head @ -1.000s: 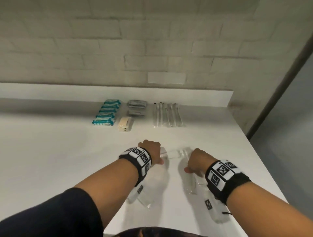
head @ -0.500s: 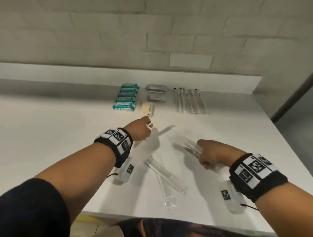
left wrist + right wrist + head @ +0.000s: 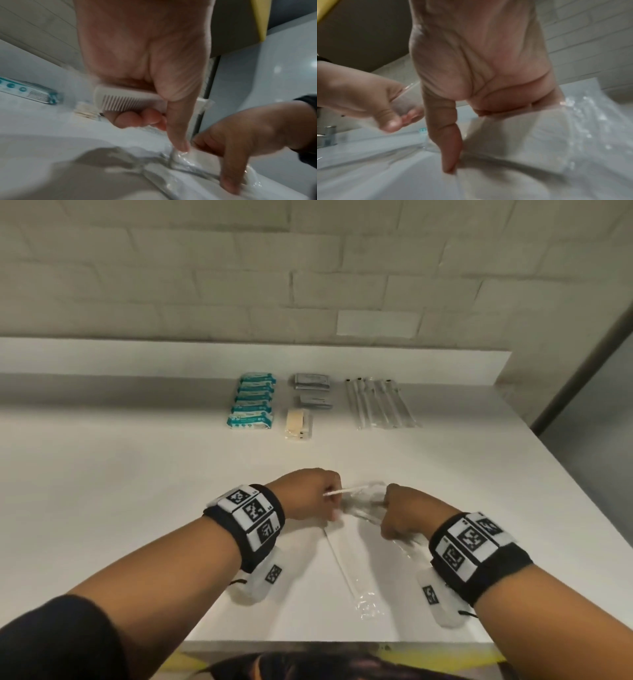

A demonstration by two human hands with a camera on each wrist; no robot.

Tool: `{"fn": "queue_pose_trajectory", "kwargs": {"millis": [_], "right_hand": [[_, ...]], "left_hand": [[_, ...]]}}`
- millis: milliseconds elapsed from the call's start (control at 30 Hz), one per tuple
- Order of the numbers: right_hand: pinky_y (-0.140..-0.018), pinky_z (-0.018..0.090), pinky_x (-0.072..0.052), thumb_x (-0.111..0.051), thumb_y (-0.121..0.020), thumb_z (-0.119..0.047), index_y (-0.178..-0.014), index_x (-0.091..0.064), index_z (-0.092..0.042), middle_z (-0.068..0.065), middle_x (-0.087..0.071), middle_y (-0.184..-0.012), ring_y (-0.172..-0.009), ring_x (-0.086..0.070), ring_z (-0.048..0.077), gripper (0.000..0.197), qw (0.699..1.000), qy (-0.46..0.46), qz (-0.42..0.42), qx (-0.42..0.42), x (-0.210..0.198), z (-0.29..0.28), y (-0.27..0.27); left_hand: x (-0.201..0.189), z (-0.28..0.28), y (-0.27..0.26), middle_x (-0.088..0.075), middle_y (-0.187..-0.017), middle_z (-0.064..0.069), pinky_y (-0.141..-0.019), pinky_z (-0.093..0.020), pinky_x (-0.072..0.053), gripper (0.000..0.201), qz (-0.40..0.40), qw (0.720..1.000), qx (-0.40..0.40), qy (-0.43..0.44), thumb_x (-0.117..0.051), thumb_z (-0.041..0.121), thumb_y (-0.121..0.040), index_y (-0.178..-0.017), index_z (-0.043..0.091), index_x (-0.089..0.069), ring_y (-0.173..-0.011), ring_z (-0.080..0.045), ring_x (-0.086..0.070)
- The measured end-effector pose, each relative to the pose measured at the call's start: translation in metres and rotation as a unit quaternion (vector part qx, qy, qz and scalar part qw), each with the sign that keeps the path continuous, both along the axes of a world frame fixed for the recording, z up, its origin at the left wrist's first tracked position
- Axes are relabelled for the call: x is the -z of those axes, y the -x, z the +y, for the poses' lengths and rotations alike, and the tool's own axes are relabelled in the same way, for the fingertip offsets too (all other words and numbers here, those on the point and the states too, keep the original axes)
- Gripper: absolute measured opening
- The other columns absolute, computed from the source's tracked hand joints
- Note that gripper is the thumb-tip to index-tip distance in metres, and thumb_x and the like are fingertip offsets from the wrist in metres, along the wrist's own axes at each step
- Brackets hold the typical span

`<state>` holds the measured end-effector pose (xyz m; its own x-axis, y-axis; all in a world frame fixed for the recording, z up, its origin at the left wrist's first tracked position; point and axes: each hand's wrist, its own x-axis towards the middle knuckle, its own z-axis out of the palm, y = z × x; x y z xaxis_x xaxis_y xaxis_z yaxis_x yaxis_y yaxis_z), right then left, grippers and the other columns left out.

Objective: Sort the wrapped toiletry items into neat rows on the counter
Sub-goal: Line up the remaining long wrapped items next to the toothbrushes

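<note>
My left hand (image 3: 310, 494) is curled round a white comb (image 3: 130, 100) in clear wrap, its forefinger stretched down onto the crinkled wrappers (image 3: 364, 503) bunched between my two hands. My right hand (image 3: 409, 513) grips that same clear plastic, fingers curled over it, thumb pressing its edge to the counter (image 3: 137, 491). The hands sit close together near the front edge. One more wrapped stick (image 3: 346, 570) lies just below them. Well beyond, by the wall, lie the rows: teal packets (image 3: 253, 400), grey sachets (image 3: 313, 390), long wrapped brushes (image 3: 378, 404).
</note>
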<state>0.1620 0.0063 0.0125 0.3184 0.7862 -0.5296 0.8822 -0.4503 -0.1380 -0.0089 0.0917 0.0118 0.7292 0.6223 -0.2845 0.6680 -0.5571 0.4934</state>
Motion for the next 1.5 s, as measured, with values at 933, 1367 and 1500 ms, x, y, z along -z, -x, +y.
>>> {"fn": "queue_pose_trajectory", "kwargs": {"millis": [933,1367,1500], "right_hand": [[-0.088,0.029,-0.045,-0.072,-0.08,-0.031,-0.13,-0.045,-0.009,0.007,-0.058,-0.123,-0.11,-0.057,0.023,0.061,0.986,-0.04,0.015,0.159,-0.012,-0.035,-0.125],[-0.067,0.022,-0.049,-0.07,-0.083,-0.036,-0.112,-0.06,-0.019,0.0,-0.061,-0.108,-0.083,-0.061,0.012,0.035,0.943,-0.227,0.188,0.152,-0.035,-0.055,-0.208],[-0.061,0.025,-0.048,-0.068,-0.084,-0.037,-0.102,-0.065,-0.018,0.002,-0.069,-0.096,-0.079,-0.065,0.017,0.026,0.9,-0.274,0.317,0.121,-0.045,-0.053,-0.211]], "left_hand": [[0.009,0.013,-0.046,-0.061,-0.116,0.0,-0.082,-0.026,-0.046,0.062,0.218,0.975,-0.016,-0.035,-0.076,0.044,-0.072,-0.12,0.013,-0.054,-0.1,-0.018,-0.059],[-0.004,-0.013,-0.148,-0.053,-0.082,0.006,-0.062,-0.024,-0.036,0.026,0.104,0.992,-0.067,-0.003,-0.068,0.037,-0.082,-0.091,0.017,-0.054,-0.079,-0.015,-0.052],[-0.016,-0.036,-0.192,-0.055,-0.07,0.005,-0.049,-0.018,-0.037,0.015,-0.24,0.933,-0.132,0.233,-0.072,0.023,-0.083,-0.092,0.016,-0.062,-0.056,-0.007,-0.047]]}}
